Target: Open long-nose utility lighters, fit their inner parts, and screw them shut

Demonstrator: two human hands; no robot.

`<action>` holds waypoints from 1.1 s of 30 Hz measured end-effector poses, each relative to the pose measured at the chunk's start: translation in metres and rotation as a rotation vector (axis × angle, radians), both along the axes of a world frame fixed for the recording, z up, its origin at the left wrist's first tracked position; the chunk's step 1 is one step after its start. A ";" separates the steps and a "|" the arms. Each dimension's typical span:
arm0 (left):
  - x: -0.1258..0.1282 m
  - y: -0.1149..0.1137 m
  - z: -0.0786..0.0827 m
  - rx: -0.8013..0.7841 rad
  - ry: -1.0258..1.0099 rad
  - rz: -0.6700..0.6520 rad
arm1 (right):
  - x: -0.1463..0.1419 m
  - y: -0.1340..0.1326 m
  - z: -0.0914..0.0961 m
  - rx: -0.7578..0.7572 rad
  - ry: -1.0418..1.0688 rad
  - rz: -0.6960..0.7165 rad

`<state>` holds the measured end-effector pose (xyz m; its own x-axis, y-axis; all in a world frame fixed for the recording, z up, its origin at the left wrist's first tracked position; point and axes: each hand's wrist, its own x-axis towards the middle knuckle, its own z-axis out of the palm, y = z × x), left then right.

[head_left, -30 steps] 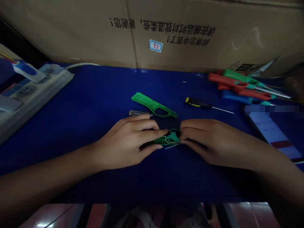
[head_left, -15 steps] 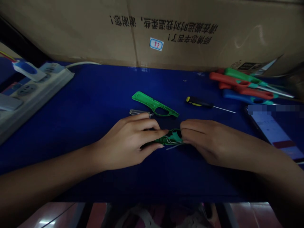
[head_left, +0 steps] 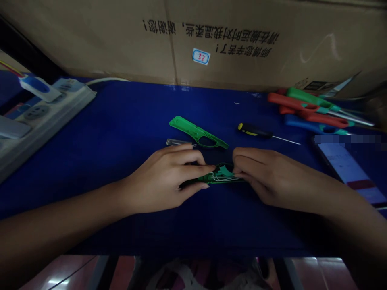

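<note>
A green lighter casing half lies open side up on the blue table, with a teal trigger and a thin white wire inside it. My left hand is closed on the casing's left end, thumb below and fingers above. At its right part, my right hand pinches where the white wire runs under the fingertips; the exact grip is partly hidden. Behind my hands lies the other green casing half, inner side up. A clear tank sits beside my left fingers, partly covered.
A black and yellow screwdriver lies at right centre. Behind it are several red, green and blue lighters. A phone is at the right, a power strip at the left. A cardboard box stands along the back.
My right hand has shifted slightly right and up. The wire end that stuck out below the casing now lies along inside it. My left hand keeps its hold.
</note>
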<state>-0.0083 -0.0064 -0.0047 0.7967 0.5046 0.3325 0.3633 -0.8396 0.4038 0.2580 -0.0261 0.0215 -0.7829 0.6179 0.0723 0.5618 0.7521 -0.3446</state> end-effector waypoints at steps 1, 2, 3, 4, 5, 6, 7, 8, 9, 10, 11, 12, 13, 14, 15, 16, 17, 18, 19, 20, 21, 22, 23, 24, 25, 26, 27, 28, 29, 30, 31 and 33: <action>0.000 0.000 0.000 -0.006 0.000 -0.001 | -0.001 0.000 0.000 -0.014 -0.018 0.001; 0.000 0.000 0.000 -0.011 0.000 -0.002 | -0.001 0.001 0.000 -0.028 -0.034 0.002; 0.000 0.000 0.001 -0.017 0.001 -0.001 | -0.002 0.001 0.000 -0.041 -0.050 0.002; 0.000 0.000 0.001 -0.022 0.002 0.000 | -0.002 0.001 0.000 -0.047 -0.057 0.001; 0.000 0.000 0.001 -0.025 0.004 0.001 | -0.002 0.001 0.000 -0.047 -0.058 0.001; 0.000 0.000 0.001 -0.027 0.005 0.002 | -0.001 0.001 0.000 -0.040 -0.050 0.003; 0.000 0.000 0.001 -0.031 0.008 0.003 | -0.001 0.001 0.000 -0.031 -0.034 0.006; 0.000 0.000 0.002 -0.034 0.012 0.005 | 0.000 0.001 0.000 -0.021 -0.012 0.009; 0.000 0.000 0.002 -0.037 0.015 0.008 | 0.000 0.001 0.000 -0.015 0.010 0.008; 0.000 0.000 0.002 -0.042 0.017 0.011 | 0.000 0.001 0.000 -0.017 0.027 0.006; 0.000 0.000 0.002 -0.047 0.018 0.012 | 0.000 0.001 0.000 -0.025 0.031 0.000; 0.000 0.000 0.002 -0.051 0.017 0.012 | 0.000 0.001 0.000 -0.035 0.022 -0.004; 0.000 0.000 0.002 -0.051 0.014 0.009 | 0.000 0.001 0.000 -0.048 0.004 -0.006; 0.000 0.000 0.002 -0.050 0.010 0.007 | 0.000 0.001 0.000 -0.059 -0.017 -0.007; 0.000 0.000 0.002 -0.050 0.007 0.005 | 0.000 0.001 0.000 -0.064 -0.034 -0.008; 0.000 0.000 0.002 -0.051 0.004 0.004 | -0.001 0.001 0.001 -0.067 -0.044 -0.011; 0.000 0.000 0.002 -0.053 0.004 0.003 | -0.001 0.000 0.002 -0.067 -0.048 -0.017; 0.000 0.000 0.002 -0.058 0.004 0.004 | -0.001 0.000 0.002 -0.069 -0.049 -0.024; 0.000 0.000 0.002 -0.064 0.005 0.004 | -0.001 0.000 0.003 -0.074 -0.055 -0.033; 0.000 0.000 0.002 -0.072 0.011 0.005 | 0.000 -0.001 0.004 -0.079 -0.062 -0.038; 0.000 0.000 0.002 -0.079 0.018 0.004 | 0.000 -0.001 0.005 -0.086 -0.071 -0.043; 0.001 0.000 0.002 -0.088 0.028 0.005 | 0.000 -0.001 0.005 -0.091 -0.079 -0.046; 0.001 0.000 0.003 -0.098 0.039 0.007 | 0.000 -0.001 0.005 -0.092 -0.079 -0.046; 0.001 0.000 0.003 -0.108 0.049 0.008 | 0.000 -0.001 0.004 -0.093 -0.075 -0.043; 0.001 -0.001 0.004 -0.118 0.059 0.011 | 0.000 -0.001 0.004 -0.092 -0.068 -0.039; 0.001 -0.001 0.004 -0.127 0.067 0.013 | 0.000 -0.001 0.004 -0.090 -0.058 -0.036; 0.001 -0.001 0.005 -0.136 0.073 0.015 | 0.000 -0.001 0.004 -0.091 -0.052 -0.033; 0.002 -0.001 0.005 -0.144 0.080 0.017 | 0.000 -0.001 0.004 -0.091 -0.050 -0.032; 0.002 -0.001 0.005 -0.149 0.086 0.017 | 0.000 -0.001 0.004 -0.095 -0.052 -0.034; 0.002 -0.001 0.005 -0.152 0.091 0.017 | 0.000 -0.002 0.004 -0.102 -0.062 -0.041; 0.003 -0.001 0.005 -0.156 0.092 0.017 | 0.000 -0.002 0.005 -0.109 -0.069 -0.049; 0.003 -0.001 0.005 -0.163 0.092 0.020 | 0.001 -0.003 0.006 -0.128 -0.081 -0.063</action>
<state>-0.0050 -0.0076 0.0000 0.8094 0.5617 0.1714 0.4204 -0.7580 0.4987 0.2586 -0.0287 0.0271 -0.7421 0.6665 -0.0717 0.6366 0.6671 -0.3870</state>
